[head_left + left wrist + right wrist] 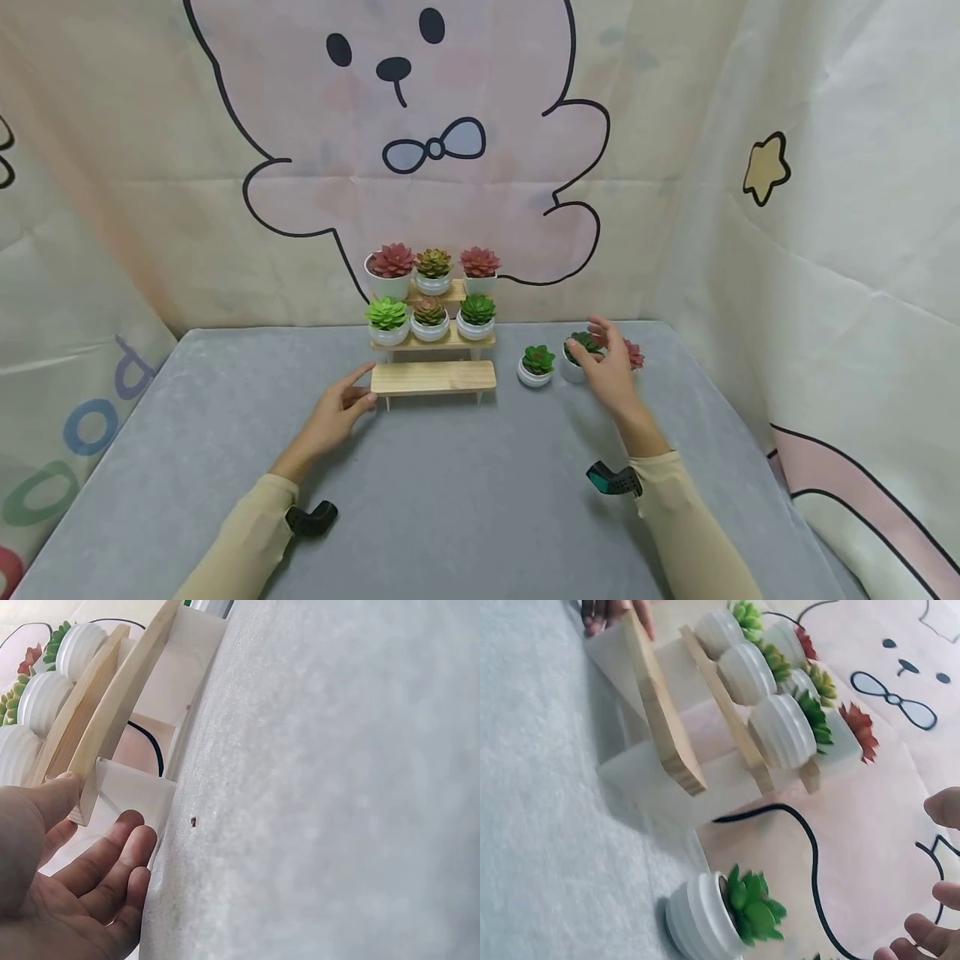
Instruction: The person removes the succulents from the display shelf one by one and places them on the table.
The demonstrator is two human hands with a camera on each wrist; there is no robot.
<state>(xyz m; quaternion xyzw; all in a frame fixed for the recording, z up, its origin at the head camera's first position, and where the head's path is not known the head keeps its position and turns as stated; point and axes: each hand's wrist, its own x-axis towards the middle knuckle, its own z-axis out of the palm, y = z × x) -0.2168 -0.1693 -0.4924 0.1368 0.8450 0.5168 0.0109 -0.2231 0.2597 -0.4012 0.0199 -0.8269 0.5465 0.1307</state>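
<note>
A three-step wooden plant stand (433, 377) stands on the table, its lowest shelf bare. My left hand (333, 417) holds the left end of that lowest shelf between thumb and index finger; in the left wrist view the other fingers curve loosely below the board (124, 697). Over the pots at the right, my right hand (613, 375) is spread with fingers apart. Beneath it is a dark green succulent in a white pot (573, 370), partly covered. A red succulent (636, 356) shows behind the hand. Left of them sits another green potted succulent (536, 367), also large in the right wrist view (709, 919).
Three succulents, including a red one (392, 262), fill the top shelf. On the middle shelf stand a light green one (387, 315), a brownish one (430, 313) and a dark green one (477, 311). A printed curtain (645, 208) hangs behind the grey table (465, 500).
</note>
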